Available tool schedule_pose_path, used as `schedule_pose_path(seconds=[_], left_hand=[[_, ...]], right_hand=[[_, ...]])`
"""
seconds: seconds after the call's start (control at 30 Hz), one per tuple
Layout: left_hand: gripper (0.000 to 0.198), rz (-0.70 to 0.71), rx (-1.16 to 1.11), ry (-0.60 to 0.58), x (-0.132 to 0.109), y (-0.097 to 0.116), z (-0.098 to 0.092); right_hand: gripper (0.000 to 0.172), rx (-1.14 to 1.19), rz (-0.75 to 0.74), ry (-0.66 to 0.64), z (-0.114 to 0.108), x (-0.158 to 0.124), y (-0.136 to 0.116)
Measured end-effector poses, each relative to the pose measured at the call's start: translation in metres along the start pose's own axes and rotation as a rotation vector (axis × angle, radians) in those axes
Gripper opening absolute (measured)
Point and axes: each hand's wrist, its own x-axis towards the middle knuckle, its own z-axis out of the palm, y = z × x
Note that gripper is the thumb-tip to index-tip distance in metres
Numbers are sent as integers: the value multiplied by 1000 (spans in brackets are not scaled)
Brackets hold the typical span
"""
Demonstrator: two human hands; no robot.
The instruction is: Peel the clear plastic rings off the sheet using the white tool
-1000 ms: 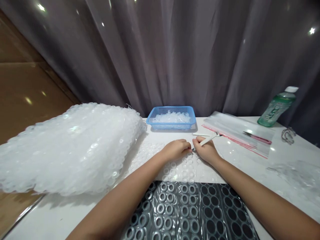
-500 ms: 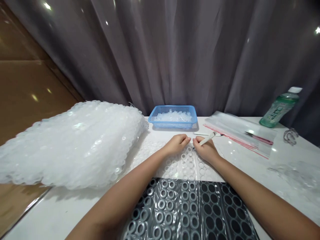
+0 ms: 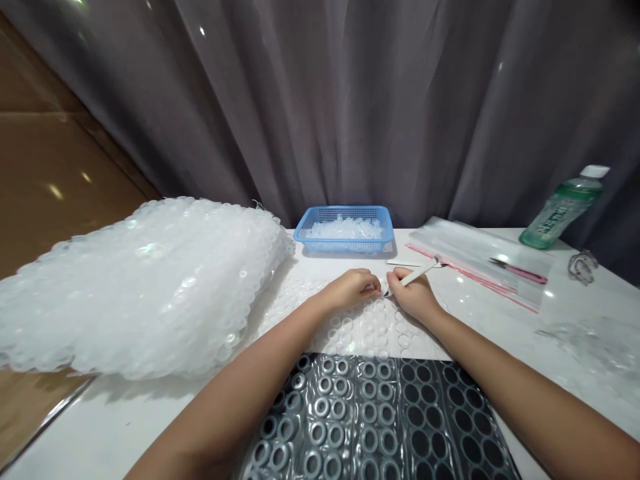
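Observation:
My right hand (image 3: pixel 413 292) is closed round a white-handled craft knife (image 3: pixel 419 272), whose small dark blade points down and left toward my left fingertips. My left hand (image 3: pixel 354 288) has its fingers curled together at the far part of a clear plastic sheet (image 3: pixel 350 337) covered in moulded rings. Whatever its fingertips hold, if anything, is too small to make out. The near part of the moulded plastic lies over a black mat (image 3: pixel 383 420), where its rings and round shapes stand out in rows.
A big bundle of clear ringed plastic (image 3: pixel 135 293) fills the left. Behind my hands stands a blue basket (image 3: pixel 344 247) with small translucent pieces. To the right are zip bags (image 3: pixel 465 247), pink-handled snips (image 3: pixel 525 272), a tilted green bottle (image 3: pixel 563 210) and crumpled clear plastic (image 3: pixel 600 347).
The craft knife has tipped lower, and its blade now shows between my hands. My left fingers have shifted slightly and curled differently. The whole view has moved a little.

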Motion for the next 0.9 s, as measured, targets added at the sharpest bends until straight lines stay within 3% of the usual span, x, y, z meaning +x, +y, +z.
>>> schedule_pose_path(seconds=[0.27, 0.47, 0.53, 0.63, 0.73, 0.8, 0.9], left_hand=[[15, 37, 57, -2, -1, 2, -1], [15, 53, 91, -83, 0, 11, 1], [13, -18, -53, 1, 1, 12, 2], [25, -148, -356, 219, 2, 7, -3], [42, -231, -432, 348, 0, 0, -16], [44, -248, -424, 360, -1, 1, -23], [43, -147, -230, 246, -3, 9, -23]], right_hand=[[35, -55, -1, -41, 1, 0, 2], [32, -123, -66, -103, 1, -1, 1], [32, -134, -90, -117, 1, -1, 1], [33, -128, -73, -103, 1, -1, 2], [35, -57, -47, -76, 0, -1, 1], [35, 0, -40, -36, -1, -1, 0], [35, 55, -26, 9, -2, -3, -3]])
